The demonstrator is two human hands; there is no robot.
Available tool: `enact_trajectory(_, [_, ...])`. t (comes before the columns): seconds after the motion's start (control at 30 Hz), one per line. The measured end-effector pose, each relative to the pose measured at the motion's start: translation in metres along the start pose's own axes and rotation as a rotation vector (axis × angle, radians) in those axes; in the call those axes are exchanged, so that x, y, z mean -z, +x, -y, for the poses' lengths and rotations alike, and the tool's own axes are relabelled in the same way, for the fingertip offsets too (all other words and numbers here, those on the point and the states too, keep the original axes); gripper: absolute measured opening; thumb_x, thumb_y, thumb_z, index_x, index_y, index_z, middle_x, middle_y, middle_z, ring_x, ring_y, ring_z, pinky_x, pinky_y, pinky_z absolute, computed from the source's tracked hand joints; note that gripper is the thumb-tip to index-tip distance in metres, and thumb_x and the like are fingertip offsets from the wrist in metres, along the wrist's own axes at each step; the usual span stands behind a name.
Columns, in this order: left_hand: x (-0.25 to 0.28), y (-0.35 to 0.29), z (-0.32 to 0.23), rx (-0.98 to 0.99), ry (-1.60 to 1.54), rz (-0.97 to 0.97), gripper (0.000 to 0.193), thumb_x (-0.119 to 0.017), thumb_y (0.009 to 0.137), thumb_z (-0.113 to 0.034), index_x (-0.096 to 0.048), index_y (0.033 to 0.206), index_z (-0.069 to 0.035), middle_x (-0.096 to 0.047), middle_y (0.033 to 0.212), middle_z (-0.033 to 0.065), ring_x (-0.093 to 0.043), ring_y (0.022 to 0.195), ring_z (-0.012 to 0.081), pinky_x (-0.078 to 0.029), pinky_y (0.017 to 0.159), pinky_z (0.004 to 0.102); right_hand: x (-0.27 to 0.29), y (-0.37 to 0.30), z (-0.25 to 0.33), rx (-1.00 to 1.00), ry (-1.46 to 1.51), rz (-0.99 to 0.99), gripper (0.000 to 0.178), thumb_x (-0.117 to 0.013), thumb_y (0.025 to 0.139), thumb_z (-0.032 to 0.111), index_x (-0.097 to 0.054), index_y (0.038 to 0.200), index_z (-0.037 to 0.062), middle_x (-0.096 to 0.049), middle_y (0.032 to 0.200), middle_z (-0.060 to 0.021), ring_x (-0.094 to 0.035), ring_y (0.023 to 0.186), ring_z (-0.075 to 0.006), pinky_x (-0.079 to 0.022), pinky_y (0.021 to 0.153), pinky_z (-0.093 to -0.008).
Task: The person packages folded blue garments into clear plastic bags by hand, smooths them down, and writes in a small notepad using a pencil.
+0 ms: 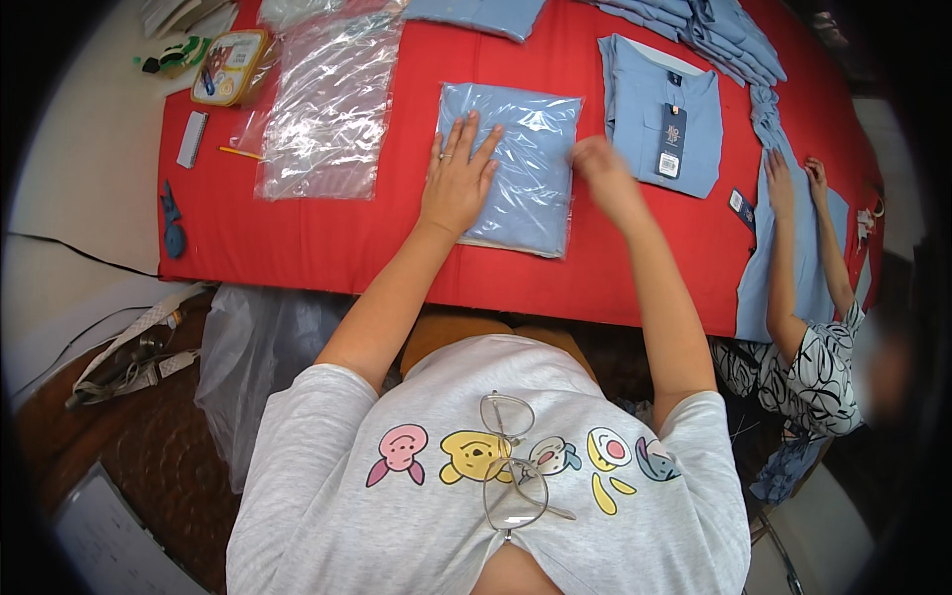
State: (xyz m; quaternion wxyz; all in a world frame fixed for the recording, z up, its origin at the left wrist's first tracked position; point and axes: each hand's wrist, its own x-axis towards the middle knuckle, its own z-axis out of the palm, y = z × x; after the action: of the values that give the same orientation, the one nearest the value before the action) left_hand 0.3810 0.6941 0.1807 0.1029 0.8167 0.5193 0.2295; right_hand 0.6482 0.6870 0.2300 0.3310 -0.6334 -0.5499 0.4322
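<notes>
A folded light-blue shirt in a clear plastic bag [531, 169] lies on the red-covered table in front of me. My left hand [459, 178] rests flat on its left side, fingers spread. Just off the bag's right edge is my right hand [603, 177], smeared by motion, so its fingers cannot be made out. To the right lies a folded blue shirt [635, 109] with a dark hang tag [671, 141] on it. A pile of clear plastic bags [327, 119] lies to the left.
At the far right, a co-worker's hands [781, 183] rest on a spread blue garment [759, 258]. Stacked blue shirts [734, 40] lie behind. On the left are a plastic box [230, 67], a notepad [192, 139], a pencil [240, 153] and blue scissors [174, 223].
</notes>
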Motion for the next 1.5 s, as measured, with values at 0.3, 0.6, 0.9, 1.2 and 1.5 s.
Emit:
enact_trajectory(0.3, [-0.002,0.002,0.002,0.003,0.029,0.015,0.053,-0.049,0.113,-0.031,-0.044,0.166,-0.028,-0.03,0.176,0.0126,-0.032,0.161,0.0357,-0.025,0.13,0.0593,0.034,-0.009,0.01,-0.395,0.1,0.186,0.041,-0.063,0.108,0.044,-0.079,0.098,0.0075,-0.071,0.088,0.0016,-0.053,0.073,-0.0065,-0.043,0.068,-0.0244])
enact_trajectory(0.6, [-0.001,0.002,0.002,-0.004,0.006,0.002,0.053,-0.049,0.113,-0.03,-0.046,0.165,-0.027,-0.031,0.176,0.0136,-0.033,0.16,0.0363,-0.026,0.129,0.0597,0.01,-0.012,0.007,-0.592,0.307,0.376,0.029,-0.075,0.1,0.033,-0.077,0.1,0.0043,-0.073,0.088,-0.0007,-0.051,0.064,-0.0058,-0.039,0.055,-0.022])
enact_trajectory(0.9, [0.0,0.002,0.0,-0.004,0.021,0.0,0.053,-0.048,0.113,-0.032,-0.045,0.166,-0.028,-0.031,0.176,0.0126,-0.032,0.16,0.0352,-0.025,0.13,0.0593,0.02,-0.009,0.01,-0.707,0.454,0.423,0.018,-0.08,0.094,0.025,-0.076,0.098,0.0077,-0.07,0.084,0.0012,-0.051,0.063,-0.0041,-0.037,0.05,-0.0202])
enact_trajectory(1.2, [-0.001,0.003,0.001,0.001,0.019,0.004,0.052,-0.048,0.113,-0.032,-0.045,0.165,-0.028,-0.031,0.176,0.0127,-0.032,0.16,0.0355,-0.025,0.13,0.0594,0.022,0.003,0.011,-0.74,0.363,0.537,0.014,-0.081,0.094,0.018,-0.073,0.093,0.0064,-0.069,0.084,-0.0003,-0.053,0.063,-0.0041,-0.038,0.048,-0.0191])
enact_trajectory(1.5, [-0.002,0.003,0.001,0.009,0.015,0.008,0.052,-0.048,0.114,-0.032,-0.046,0.165,-0.028,-0.031,0.176,0.0128,-0.033,0.16,0.0354,-0.024,0.13,0.0591,0.017,-0.004,0.014,-0.499,0.146,0.483,0.014,-0.074,0.101,0.018,-0.071,0.094,0.0061,-0.063,0.081,0.0031,-0.052,0.07,-0.0056,-0.043,0.057,-0.0222])
